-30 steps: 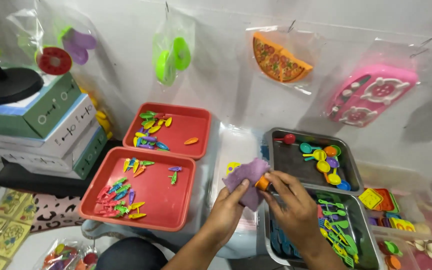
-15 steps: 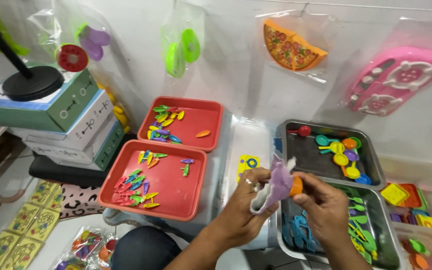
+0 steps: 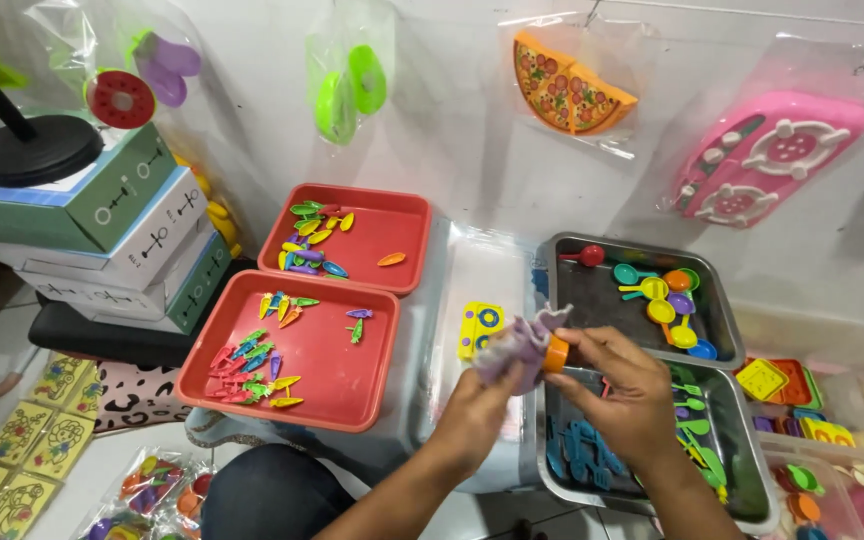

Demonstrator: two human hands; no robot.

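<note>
Red tray (image 3: pixel 352 400) of small coloured toys sat far left. Your left hand (image 3: pixel 477 405), fingers clenched, bunched purple cloth (image 3: pixel 514 345); your right hand (image 3: pixel 624 390) pinched small orange piece (image 3: pixel 555 354) against it, above metal tray (image 3: pixel 752 490). Wiping step, apparently; turning piece seemed next need.

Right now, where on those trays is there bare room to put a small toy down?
The near red tray is bare on its right half, beyond the small coloured pieces. The far red tray is free right of its pile. The upper metal tray is bare at its left. The lower metal tray is crowded.
</note>
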